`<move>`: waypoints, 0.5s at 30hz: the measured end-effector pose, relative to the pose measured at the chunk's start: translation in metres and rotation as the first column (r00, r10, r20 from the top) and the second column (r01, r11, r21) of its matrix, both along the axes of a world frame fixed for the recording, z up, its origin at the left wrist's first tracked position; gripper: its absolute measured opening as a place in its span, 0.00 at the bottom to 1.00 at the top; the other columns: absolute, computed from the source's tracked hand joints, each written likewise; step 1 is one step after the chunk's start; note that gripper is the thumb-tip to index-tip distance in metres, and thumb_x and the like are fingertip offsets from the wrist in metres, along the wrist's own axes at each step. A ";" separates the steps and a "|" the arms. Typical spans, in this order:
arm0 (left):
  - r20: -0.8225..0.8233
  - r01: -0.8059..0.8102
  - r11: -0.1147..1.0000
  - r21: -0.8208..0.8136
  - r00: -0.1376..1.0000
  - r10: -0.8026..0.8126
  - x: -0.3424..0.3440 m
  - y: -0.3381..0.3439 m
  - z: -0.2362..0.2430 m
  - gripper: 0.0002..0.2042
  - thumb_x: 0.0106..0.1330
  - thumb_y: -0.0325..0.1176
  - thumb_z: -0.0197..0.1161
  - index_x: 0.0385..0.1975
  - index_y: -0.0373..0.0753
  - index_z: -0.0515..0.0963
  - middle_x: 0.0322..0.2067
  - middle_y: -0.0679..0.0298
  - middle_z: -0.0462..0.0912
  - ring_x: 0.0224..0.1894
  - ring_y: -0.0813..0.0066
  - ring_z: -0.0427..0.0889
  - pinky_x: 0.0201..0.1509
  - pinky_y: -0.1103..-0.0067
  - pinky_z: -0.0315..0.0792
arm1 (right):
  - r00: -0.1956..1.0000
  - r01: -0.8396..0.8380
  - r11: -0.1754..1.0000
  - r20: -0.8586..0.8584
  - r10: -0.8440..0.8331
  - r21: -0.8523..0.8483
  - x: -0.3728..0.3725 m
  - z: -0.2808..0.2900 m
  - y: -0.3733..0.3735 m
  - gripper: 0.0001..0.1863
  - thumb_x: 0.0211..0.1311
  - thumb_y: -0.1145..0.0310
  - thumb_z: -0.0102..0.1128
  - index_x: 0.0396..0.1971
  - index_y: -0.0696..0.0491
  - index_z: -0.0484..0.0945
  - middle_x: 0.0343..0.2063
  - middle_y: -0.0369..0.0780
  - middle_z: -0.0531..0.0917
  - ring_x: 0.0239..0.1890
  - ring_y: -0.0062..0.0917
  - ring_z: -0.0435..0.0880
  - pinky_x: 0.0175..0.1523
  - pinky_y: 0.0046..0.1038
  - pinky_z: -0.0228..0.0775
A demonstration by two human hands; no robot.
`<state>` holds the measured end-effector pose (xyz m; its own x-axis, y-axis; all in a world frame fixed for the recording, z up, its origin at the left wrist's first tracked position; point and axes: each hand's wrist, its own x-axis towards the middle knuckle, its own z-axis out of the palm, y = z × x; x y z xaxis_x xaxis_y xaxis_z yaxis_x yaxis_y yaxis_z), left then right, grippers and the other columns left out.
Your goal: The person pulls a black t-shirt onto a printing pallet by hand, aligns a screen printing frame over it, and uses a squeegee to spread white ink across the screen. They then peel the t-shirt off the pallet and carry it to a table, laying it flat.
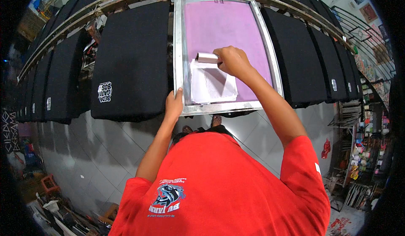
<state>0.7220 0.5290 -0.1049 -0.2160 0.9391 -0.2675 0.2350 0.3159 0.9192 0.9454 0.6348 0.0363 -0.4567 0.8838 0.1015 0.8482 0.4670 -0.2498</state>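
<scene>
A screen printing frame (270, 63) with a pale metal border and pink-purple mesh (223, 18) lies before me over the row of black shirts. My left hand (174, 104) is closed round its near left corner. Over the middle of the mesh, my right hand (233, 61) grips a squeegee (206, 58), whose far left end shows while the rest is hidden by the fingers. White ink (211, 86) covers a rough square on the mesh just below the squeegee, which casts a shadow there.
Black shirts stretched on boards stand left (130, 54) and right (295, 50) of the frame, several with small white prints. A long rail (122, 0) runs behind them. Shelves with ink containers (358, 160) stand at far right, and an orange stool (49, 183) at lower left.
</scene>
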 end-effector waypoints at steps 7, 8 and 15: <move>-0.076 -0.013 1.000 0.019 0.997 0.015 -0.001 0.002 -0.007 0.22 0.65 0.45 0.49 0.35 0.25 0.74 0.31 0.43 0.78 0.37 0.49 0.77 0.43 0.66 0.67 | 0.996 -0.008 0.999 0.088 0.003 0.048 -0.010 -0.044 0.000 0.12 0.37 0.78 0.56 0.27 0.50 0.79 0.24 0.42 0.81 0.29 0.38 0.80 0.32 0.37 0.71; -0.077 -0.014 1.000 0.021 0.997 0.015 -0.001 0.002 -0.008 0.22 0.65 0.45 0.49 0.35 0.25 0.74 0.31 0.43 0.78 0.37 0.49 0.77 0.43 0.66 0.67 | 0.998 -0.008 0.997 0.057 0.003 0.079 -0.011 -0.050 -0.008 0.12 0.38 0.77 0.56 0.27 0.50 0.79 0.25 0.41 0.81 0.29 0.37 0.80 0.32 0.37 0.71; -0.084 -0.032 0.999 0.023 0.996 0.034 -0.003 0.001 -0.017 0.22 0.65 0.45 0.49 0.35 0.25 0.74 0.32 0.42 0.78 0.37 0.49 0.77 0.44 0.66 0.67 | 0.997 0.059 0.994 0.037 -0.063 0.089 -0.017 -0.050 -0.028 0.09 0.41 0.75 0.56 0.27 0.51 0.77 0.26 0.40 0.80 0.30 0.37 0.80 0.32 0.36 0.72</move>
